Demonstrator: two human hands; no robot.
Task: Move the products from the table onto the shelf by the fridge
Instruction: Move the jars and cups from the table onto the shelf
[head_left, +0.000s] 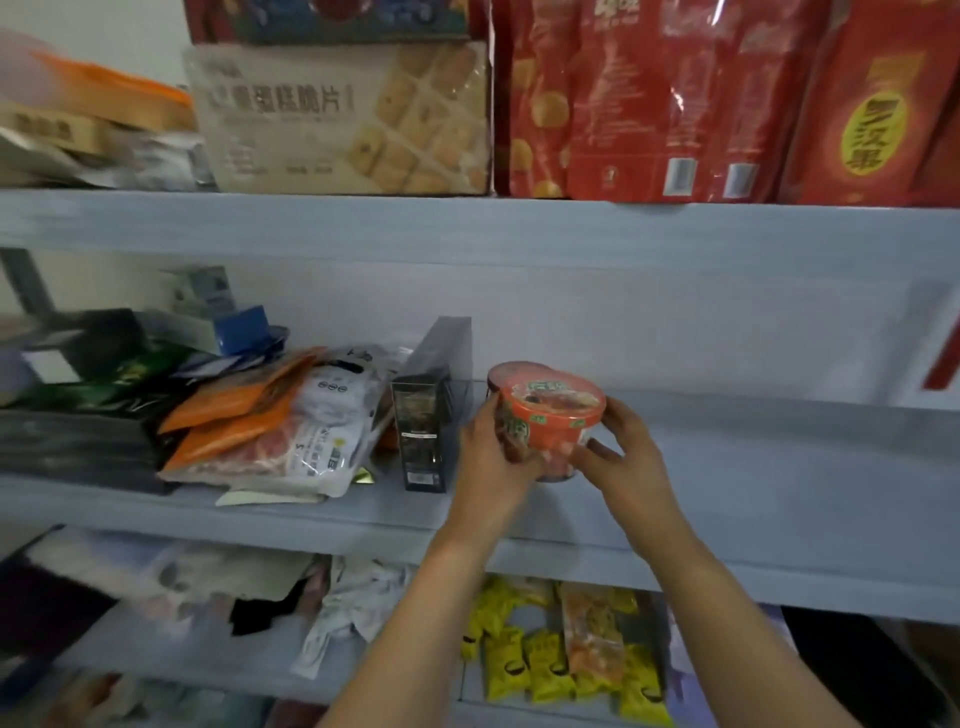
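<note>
An orange-red instant noodle bowl (556, 415) with a printed lid is over the middle shelf board (753, 467), in the centre of the view. My left hand (491, 462) grips its left side, fingers curled round the wall. My right hand (621, 452) holds its right side, thumb under the rim. A second red bowl lid (511, 371) shows just behind it. I cannot tell whether the held bowl touches the board.
A dark upright box (426, 431) stands just left of the bowl. Left of that lie orange and white food pouches (280, 426) and dark packets. Red snack bags (675, 98) and a cracker box (343, 119) fill the shelf above. Yellow packets (524, 654) lie on the shelf below.
</note>
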